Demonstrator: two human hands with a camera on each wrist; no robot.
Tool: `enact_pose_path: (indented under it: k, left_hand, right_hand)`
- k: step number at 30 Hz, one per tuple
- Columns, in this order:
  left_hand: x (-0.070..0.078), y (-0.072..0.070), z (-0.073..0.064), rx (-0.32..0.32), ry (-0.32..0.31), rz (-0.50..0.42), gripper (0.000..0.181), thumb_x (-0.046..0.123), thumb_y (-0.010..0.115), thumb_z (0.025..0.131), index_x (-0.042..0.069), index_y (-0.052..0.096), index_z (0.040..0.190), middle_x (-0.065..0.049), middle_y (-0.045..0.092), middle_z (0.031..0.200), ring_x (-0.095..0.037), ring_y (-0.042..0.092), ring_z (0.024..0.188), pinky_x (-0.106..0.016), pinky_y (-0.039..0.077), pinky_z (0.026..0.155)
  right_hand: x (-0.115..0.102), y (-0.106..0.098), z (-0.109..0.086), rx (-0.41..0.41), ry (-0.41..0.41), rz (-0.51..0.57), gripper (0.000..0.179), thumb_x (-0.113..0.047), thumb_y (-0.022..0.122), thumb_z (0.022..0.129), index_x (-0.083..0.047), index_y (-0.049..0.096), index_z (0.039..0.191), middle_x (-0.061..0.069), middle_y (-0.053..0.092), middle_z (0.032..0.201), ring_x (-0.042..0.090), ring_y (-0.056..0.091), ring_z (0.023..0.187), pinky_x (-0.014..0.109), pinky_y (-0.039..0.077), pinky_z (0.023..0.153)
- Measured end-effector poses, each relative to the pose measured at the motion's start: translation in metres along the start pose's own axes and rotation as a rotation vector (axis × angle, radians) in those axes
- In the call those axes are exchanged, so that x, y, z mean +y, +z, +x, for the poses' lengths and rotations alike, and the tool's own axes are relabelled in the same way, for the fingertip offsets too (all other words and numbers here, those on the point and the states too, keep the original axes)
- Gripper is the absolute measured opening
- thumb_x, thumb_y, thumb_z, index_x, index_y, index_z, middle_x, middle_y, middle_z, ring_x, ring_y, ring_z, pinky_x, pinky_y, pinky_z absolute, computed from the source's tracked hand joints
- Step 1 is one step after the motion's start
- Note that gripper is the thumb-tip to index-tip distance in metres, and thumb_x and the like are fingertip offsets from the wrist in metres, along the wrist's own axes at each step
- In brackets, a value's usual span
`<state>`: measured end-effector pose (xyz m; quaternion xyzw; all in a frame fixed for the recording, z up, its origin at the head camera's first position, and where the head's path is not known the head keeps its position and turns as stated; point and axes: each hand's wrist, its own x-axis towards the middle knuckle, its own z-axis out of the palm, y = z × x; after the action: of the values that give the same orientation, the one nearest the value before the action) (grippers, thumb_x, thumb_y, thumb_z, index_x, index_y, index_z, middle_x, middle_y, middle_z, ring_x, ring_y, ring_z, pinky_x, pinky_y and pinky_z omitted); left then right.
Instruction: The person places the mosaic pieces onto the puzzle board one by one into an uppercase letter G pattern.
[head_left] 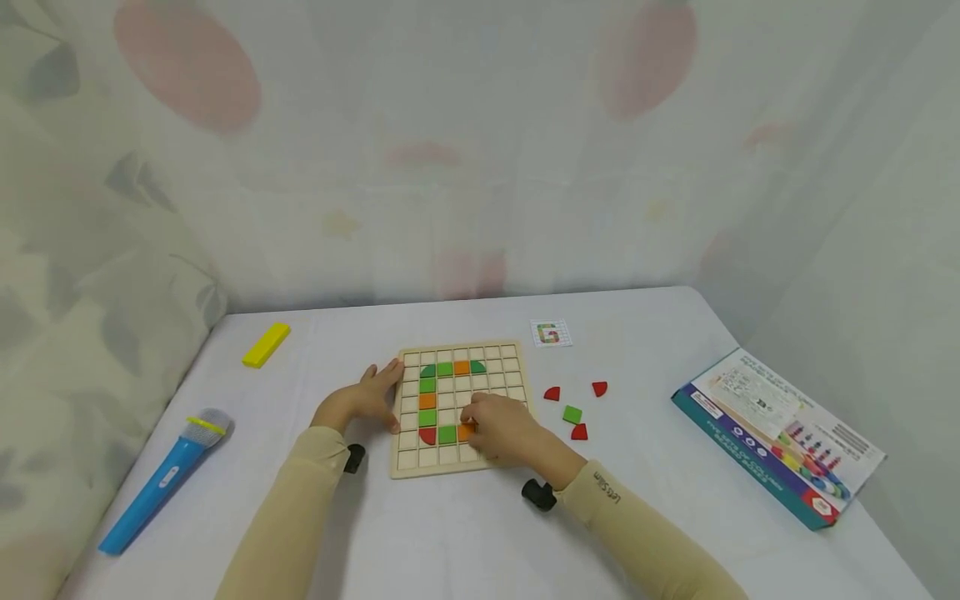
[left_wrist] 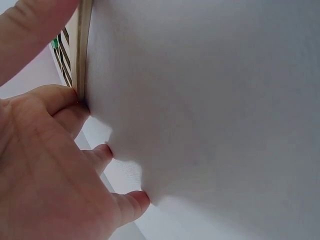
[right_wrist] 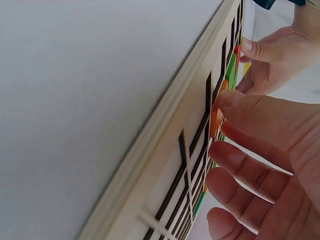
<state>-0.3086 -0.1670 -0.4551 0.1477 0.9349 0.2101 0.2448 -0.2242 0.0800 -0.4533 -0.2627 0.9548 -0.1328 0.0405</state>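
A wooden grid board [head_left: 450,470] lies on the white table, with green, orange and red tiles set in a C-like outline. My right hand [head_left: 501,427] pinches an orange square tile [head_left: 464,432] at the outline's lower row, beside a green square [head_left: 447,434]. In the right wrist view the thumb is on this orange tile [right_wrist: 216,117]; the other fingers bend loosely. Spread along the board's left edge, my left hand [head_left: 366,400] steadies it with thumb and index finger. The left wrist view shows its fingertips touching the board's side and the tablecloth.
Right of the board lie loose red quarter-round tiles [head_left: 552,393] and a green square tile [head_left: 572,414]. A pattern card [head_left: 551,333] is behind them. A game box [head_left: 780,433] sits far right. At left are a blue toy microphone [head_left: 161,487] and a yellow block [head_left: 266,345].
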Motion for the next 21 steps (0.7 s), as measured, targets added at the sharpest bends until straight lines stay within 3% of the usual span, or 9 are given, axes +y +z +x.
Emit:
enact_pose_path:
  k: [6, 21]
  left_hand:
    - [0.003, 0.000, -0.002, 0.006, -0.006, -0.005, 0.114, 0.017, 0.083, 0.062, 0.007, 0.010, 0.148, -0.011, -0.001, 0.155, -0.043, -0.009, 0.137, -0.068, 0.004, 0.102]
    - [-0.002, 0.000, 0.001, 0.004, 0.016, -0.003, 0.115, 0.017, 0.083, 0.062, 0.006, 0.009, 0.148, -0.012, -0.001, 0.155, -0.043, -0.009, 0.137, -0.068, 0.005, 0.102]
  right_hand:
    - [0.015, -0.007, -0.007, 0.008, 0.028, -0.012, 0.027, -0.022, 0.068, 0.083, -0.015, 0.067, 0.108, -0.006, 0.058, 0.098, 0.010, 0.058, 0.089, 0.026, 0.051, 0.074]
    - [0.074, -0.027, -0.032, 0.090, 0.210, 0.020, 0.028, -0.018, 0.072, 0.078, -0.012, 0.068, 0.105, -0.002, 0.060, 0.094, 0.014, 0.059, 0.084, 0.029, 0.050, 0.068]
